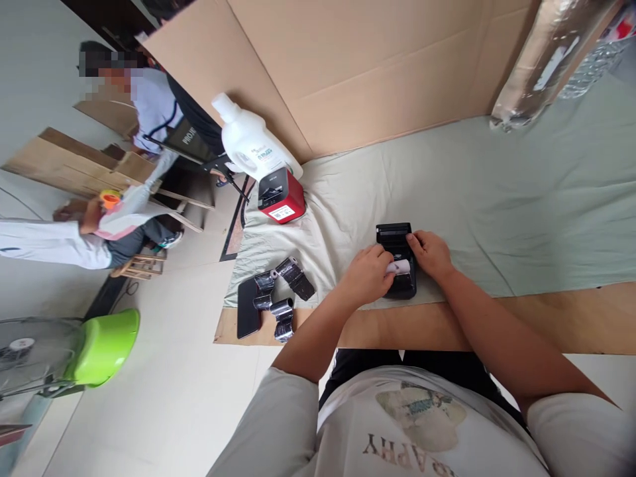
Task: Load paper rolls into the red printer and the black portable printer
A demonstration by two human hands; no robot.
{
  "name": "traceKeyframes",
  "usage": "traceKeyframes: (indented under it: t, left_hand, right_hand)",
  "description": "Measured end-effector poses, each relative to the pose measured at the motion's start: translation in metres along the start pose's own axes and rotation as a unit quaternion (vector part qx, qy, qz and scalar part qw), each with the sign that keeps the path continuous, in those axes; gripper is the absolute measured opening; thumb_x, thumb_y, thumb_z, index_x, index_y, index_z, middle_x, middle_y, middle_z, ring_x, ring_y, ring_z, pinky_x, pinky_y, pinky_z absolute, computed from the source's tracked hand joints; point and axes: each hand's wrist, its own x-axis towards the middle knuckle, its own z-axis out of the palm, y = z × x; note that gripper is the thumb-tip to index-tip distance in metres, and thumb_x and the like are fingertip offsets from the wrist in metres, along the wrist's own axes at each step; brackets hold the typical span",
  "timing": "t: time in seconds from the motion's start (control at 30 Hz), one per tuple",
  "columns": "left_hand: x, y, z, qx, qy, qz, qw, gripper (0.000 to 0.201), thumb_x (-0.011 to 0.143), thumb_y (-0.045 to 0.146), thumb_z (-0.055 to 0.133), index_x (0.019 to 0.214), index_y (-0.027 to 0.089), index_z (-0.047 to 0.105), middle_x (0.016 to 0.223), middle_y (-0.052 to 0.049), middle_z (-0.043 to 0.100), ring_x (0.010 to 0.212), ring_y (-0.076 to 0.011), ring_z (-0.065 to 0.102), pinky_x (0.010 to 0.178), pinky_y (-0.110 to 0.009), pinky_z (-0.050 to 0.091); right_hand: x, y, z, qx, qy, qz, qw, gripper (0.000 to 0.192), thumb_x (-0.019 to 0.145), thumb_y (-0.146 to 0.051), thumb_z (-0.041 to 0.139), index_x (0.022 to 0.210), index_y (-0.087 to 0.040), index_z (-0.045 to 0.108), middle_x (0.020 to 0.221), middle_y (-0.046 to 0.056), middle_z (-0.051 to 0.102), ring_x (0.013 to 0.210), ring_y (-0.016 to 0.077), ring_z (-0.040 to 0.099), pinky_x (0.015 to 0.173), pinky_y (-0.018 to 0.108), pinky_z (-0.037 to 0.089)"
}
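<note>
A small black portable printer [408, 290] rests on the cloth near the table's front edge, its lid [392, 230] swung back away from me. My left hand [366, 275] is closed on a white paper roll [399, 267] at the printer's compartment; whether the roll is fully seated I cannot tell. On the printer's right side, my right hand [432, 255] grips the body, with the thumb near the lid's hinge. Its other fingers are partly hidden.
Left on the table are a black phone [247, 311], several black-wrapped rolls [298, 278], a red-and-black box-shaped device [285, 195] and a white jug [253, 146]. Cardboard [377, 66] stands behind. A wrapped package [531, 73] lies back right. Other people sit at far left.
</note>
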Motion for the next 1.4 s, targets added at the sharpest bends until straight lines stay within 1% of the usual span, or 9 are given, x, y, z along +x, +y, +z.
traceKeyframes:
  t: [0.2,0.43,0.57,0.67,0.77,0.93,1.07,1.23,1.4]
  left_hand:
    - [0.011,-0.003,0.017,0.026,0.034,-0.004,0.999,0.024,0.089,0.016,0.056,0.111,0.016,0.064,0.112,-0.01,0.065,0.109,-0.0284,0.055,0.097,-0.044,0.049]
    - [0.0,-0.01,0.04,-0.04,0.119,0.064,0.99,0.021,0.092,0.016,0.054,0.107,0.018,0.068,0.109,-0.009,0.067,0.107,-0.0255,0.056,0.095,-0.044,0.05]
    - [-0.015,-0.008,0.056,-0.036,0.177,0.092,0.979,0.019,0.093,0.025,0.057,0.106,0.02,0.07,0.112,-0.01,0.065,0.113,-0.0273,0.055,0.096,-0.046,0.049]
    - [-0.026,-0.006,0.07,-0.023,0.236,0.095,0.967,0.021,0.092,0.032,0.061,0.106,0.021,0.072,0.113,-0.011,0.063,0.113,-0.0282,0.054,0.096,-0.047,0.048]
    - [-0.033,-0.003,0.081,-0.009,0.295,0.092,0.951,0.023,0.091,0.034,0.063,0.107,0.02,0.072,0.109,-0.011,0.06,0.108,-0.027,0.054,0.093,-0.045,0.049]
    - [-0.039,-0.001,0.092,-0.005,0.338,0.056,0.94,0.022,0.092,0.032,0.061,0.108,0.023,0.073,0.103,-0.01,0.057,0.099,-0.0234,0.055,0.09,-0.042,0.049]
    - [-0.036,-0.005,0.091,-0.031,0.346,0.04,0.937,0.027,0.093,0.036,0.057,0.113,0.022,0.069,0.112,-0.012,0.06,0.109,-0.0257,0.057,0.095,-0.044,0.046]
    - [-0.028,-0.013,0.09,-0.041,0.299,0.025,0.953,0.058,0.095,0.049,0.049,0.143,0.017,0.043,0.135,-0.017,0.06,0.132,-0.0302,0.051,0.108,-0.049,0.037]
    - [-0.03,-0.017,0.096,-0.042,0.292,0.046,0.954,0.059,0.096,0.052,0.046,0.143,0.017,0.042,0.138,-0.018,0.059,0.136,-0.0294,0.05,0.109,-0.047,0.037]
  right_hand:
    - [0.001,0.0,0.001,0.004,0.0,-0.001,1.0,0.072,0.097,-0.067,0.016,0.091,-0.019,0.07,0.088,0.012,0.071,0.089,0.026,0.062,0.071,0.034,0.041]
    - [0.001,0.002,0.0,0.042,-0.003,-0.009,0.999,0.067,0.096,-0.067,0.022,0.091,-0.02,0.071,0.088,0.012,0.072,0.092,0.027,0.063,0.076,0.037,0.045]
    - [0.0,0.003,-0.002,0.162,-0.004,-0.021,0.987,0.063,0.092,-0.07,0.033,0.104,-0.021,0.07,0.101,0.011,0.073,0.097,0.0266,0.065,0.084,0.041,0.05]
    - [-0.002,-0.001,-0.006,0.299,-0.014,-0.051,0.953,0.061,0.091,-0.07,0.038,0.116,-0.023,0.067,0.118,0.008,0.071,0.107,0.0246,0.064,0.09,0.041,0.052]
    - [-0.005,-0.005,-0.012,0.361,-0.027,-0.069,0.929,0.06,0.094,-0.069,0.032,0.103,-0.025,0.071,0.117,0.007,0.071,0.111,0.0235,0.063,0.093,0.042,0.051]
    - [-0.005,-0.005,-0.011,0.314,-0.044,-0.101,0.943,0.044,0.082,-0.067,0.058,0.081,-0.024,0.065,0.103,0.007,0.07,0.101,0.0248,0.063,0.091,0.043,0.05]
    - [-0.003,-0.002,-0.006,0.266,-0.067,-0.137,0.952,0.037,0.077,-0.057,0.068,0.095,-0.024,0.063,0.105,0.007,0.068,0.104,0.0269,0.06,0.095,0.048,0.049]
    - [-0.003,0.0,-0.008,0.212,-0.101,-0.164,0.958,0.045,0.082,-0.051,0.063,0.117,-0.024,0.061,0.124,0.01,0.064,0.121,0.0303,0.054,0.106,0.053,0.043]
    - [-0.002,-0.001,-0.011,0.139,-0.121,-0.204,0.961,0.052,0.087,-0.05,0.058,0.132,-0.025,0.056,0.141,0.011,0.054,0.139,0.0322,0.041,0.116,0.057,0.031]
